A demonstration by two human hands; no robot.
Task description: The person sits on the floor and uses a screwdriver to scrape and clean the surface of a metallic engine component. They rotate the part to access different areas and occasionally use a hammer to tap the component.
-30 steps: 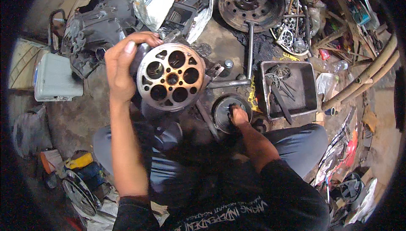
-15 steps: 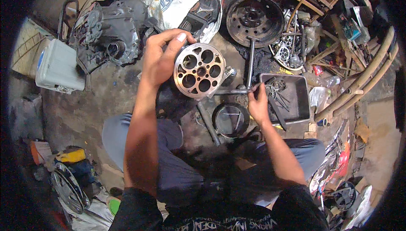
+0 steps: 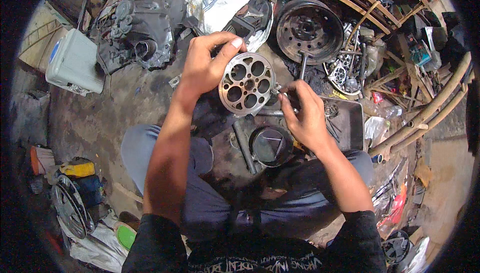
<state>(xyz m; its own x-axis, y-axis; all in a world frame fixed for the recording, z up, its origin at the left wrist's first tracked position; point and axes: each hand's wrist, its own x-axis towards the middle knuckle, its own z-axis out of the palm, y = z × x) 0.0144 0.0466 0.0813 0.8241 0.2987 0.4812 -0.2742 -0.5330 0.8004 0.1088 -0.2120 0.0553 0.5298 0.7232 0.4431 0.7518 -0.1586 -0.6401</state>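
Observation:
My left hand grips the upper left rim of a round silver metal disc, thumb in front and fingers mostly hidden behind. The disc has several large round holes and a small central one, its face turned toward me. At its right edge my right hand is closed in a pinch at a small metal bit, too small to name. Beneath that hand lies a cross-shaped wheel wrench, partly covered. A round dark pan with thin metal pieces inside sits below the disc, next to a metal bar.
A steel wheel rim stands beyond my right hand, near a heap of metal parts. To the right are a rectangular metal tray and curved bamboo poles. A gearbox housing and grey plastic box lie left.
My right hand has left the wheel wrench and come up and left to the disc's right edge. The disc, still in my left hand, is slightly further right in view.

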